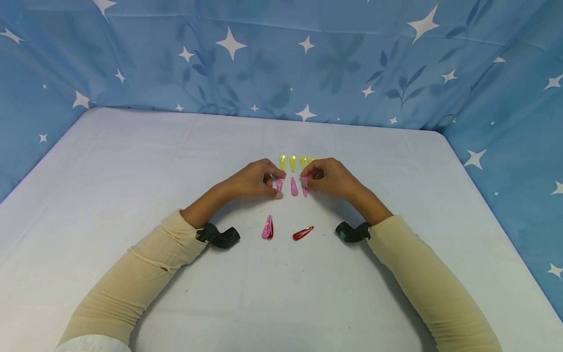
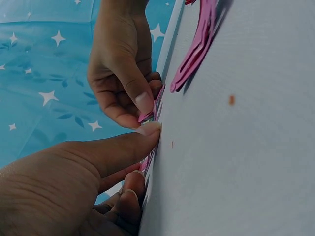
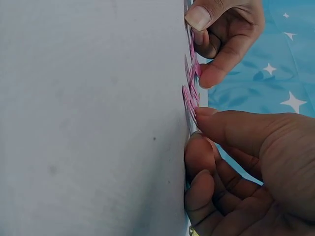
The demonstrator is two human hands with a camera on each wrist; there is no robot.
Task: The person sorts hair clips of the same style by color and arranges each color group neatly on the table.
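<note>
Left hand [image 1: 252, 180] pinches left pink clip [image 1: 279, 185] | right hand [image 1: 331, 177] pinches right pink clip [image 1: 304, 187] | best kept level with middle clip [image 1: 293, 186].

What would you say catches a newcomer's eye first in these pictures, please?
Two hands meet at the middle of the white cloth-covered table: the left hand and the right hand each touch an outer clip of a row of three small pink teardrop-shaped hair clips. Just behind lies a row of yellow teardrop-shaped hair clips; nearer the person lie a pink-and-red clip pair and a single red clip. Blue star-printed fabric walls the table.
</note>
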